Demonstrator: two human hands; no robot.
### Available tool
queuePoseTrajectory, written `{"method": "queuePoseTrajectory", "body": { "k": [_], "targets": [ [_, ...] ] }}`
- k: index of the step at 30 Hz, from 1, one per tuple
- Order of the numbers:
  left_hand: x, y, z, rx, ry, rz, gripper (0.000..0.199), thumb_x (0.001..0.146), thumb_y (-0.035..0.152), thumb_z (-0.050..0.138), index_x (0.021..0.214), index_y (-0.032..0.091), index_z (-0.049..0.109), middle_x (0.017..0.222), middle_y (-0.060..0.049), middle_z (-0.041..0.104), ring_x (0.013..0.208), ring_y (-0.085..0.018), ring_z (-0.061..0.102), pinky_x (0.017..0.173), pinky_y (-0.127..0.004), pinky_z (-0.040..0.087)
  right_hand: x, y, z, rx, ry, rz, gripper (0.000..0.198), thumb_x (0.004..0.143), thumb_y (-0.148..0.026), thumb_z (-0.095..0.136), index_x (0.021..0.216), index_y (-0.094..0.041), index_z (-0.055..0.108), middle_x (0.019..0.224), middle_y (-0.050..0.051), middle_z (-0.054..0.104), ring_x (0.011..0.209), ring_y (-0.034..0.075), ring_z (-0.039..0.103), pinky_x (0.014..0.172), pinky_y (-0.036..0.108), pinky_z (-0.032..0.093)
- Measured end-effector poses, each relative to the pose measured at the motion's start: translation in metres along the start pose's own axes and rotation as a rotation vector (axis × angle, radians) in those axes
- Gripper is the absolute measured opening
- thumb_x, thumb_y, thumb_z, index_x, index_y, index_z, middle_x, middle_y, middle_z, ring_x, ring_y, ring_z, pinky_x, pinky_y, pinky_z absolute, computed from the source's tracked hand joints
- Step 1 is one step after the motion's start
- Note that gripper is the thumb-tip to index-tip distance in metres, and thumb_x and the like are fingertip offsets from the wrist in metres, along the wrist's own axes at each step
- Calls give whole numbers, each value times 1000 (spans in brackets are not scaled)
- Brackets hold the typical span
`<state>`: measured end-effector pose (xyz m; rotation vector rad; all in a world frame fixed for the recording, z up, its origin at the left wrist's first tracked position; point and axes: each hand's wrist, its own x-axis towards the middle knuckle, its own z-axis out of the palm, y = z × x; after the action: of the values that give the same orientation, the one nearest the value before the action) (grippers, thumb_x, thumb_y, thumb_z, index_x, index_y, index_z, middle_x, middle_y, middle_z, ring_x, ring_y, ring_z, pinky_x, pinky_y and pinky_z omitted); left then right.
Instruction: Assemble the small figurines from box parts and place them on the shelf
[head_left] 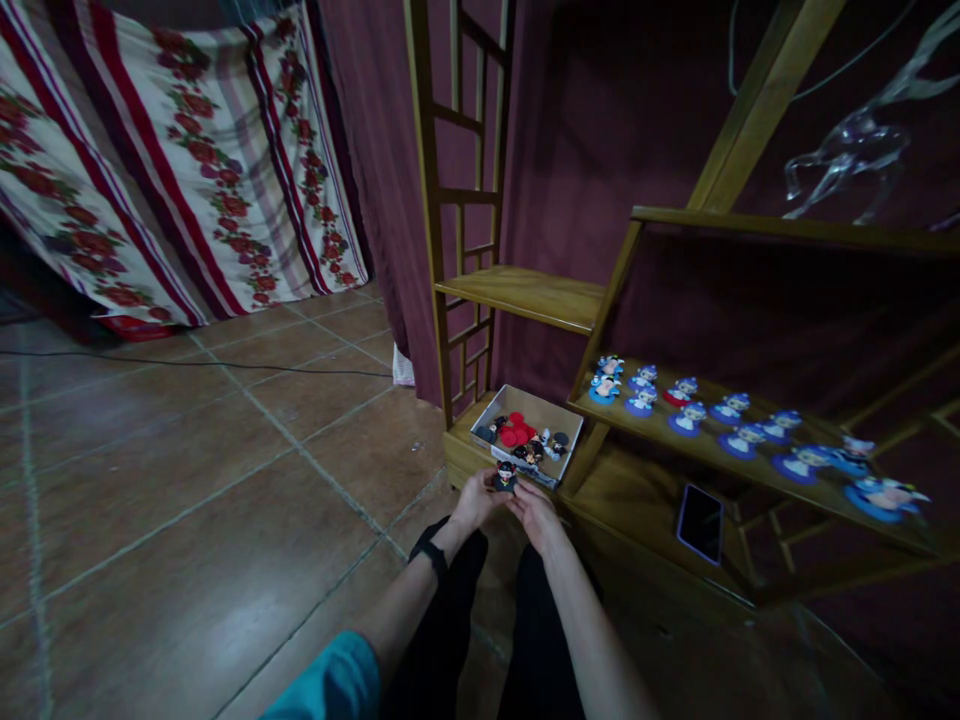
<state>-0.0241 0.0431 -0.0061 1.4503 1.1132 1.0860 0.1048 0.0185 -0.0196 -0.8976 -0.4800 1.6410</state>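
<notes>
Just below the centre of the frame, we hold a small figurine [505, 475] with a dark head and dark base; our left hand [480, 500], a dark band on its wrist, grips it from one side, and our right hand [536, 513] from the other, the fingers of both drawn in narrowly around it. Directly behind it, an open box [547, 408] sits on the low level of a wooden shelf unit [525, 293]; in it we see red discs [515, 430] and a jumble of black and white pieces. At right of the frame, similar figurines in blue and white [686, 418] stand in two rows along a shelf, most on blue or purple bases; below them lies a phone [700, 524]; at upper right stands a clear animal ornament [851, 150]; at upper left hangs a floral striped cloth [210, 150], above a tiled floor [225, 480].
</notes>
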Motion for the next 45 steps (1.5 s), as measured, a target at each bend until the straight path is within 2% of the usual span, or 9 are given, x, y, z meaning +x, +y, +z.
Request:
{"method": "queuePoseTrajectory", "body": {
  "k": [11,23,33,41,45],
  "targets": [
    [2,1,0,-7,5,0,42,52,23,73,92,14,64,83,-6,67,78,-19,58,71,-30,46,-2,-4,4,32,-7,-4,23,64,-17,67,87,-19,64,89,4,69,76,12,63,74,26,48],
    [4,-6,1,-36,-36,34,39,53,25,73,89,12,64,82,-6,66,77,-18,58,72,-30,45,-2,-5,2,33,-4,-15,26,62,-17,68,88,-18,63,88,5,69,76,13,63,74,28,48],
    [0,-3,2,-72,-7,15,47,52,24,74,96,13,61,84,-7,67,77,-18,60,73,-31,46,-3,-2,2,4,-12,-10,26,63,-17,67,89,-20,63,87,3,69,74,12,63,73,28,49],
    [1,-8,0,-61,21,-18,44,51,23,74,92,12,61,80,-6,67,71,-17,60,69,-31,47,1,3,2,-49,48,-9,33,60,-19,67,92,-21,61,82,1,69,70,13,63,69,27,48],
    [0,-6,4,-53,68,-32,42,49,20,74,89,12,61,78,-5,67,72,-17,60,69,-30,46,-2,2,8,-104,34,-29,38,59,-22,66,97,-22,60,81,0,69,69,12,62,65,25,47]
  ]
}}
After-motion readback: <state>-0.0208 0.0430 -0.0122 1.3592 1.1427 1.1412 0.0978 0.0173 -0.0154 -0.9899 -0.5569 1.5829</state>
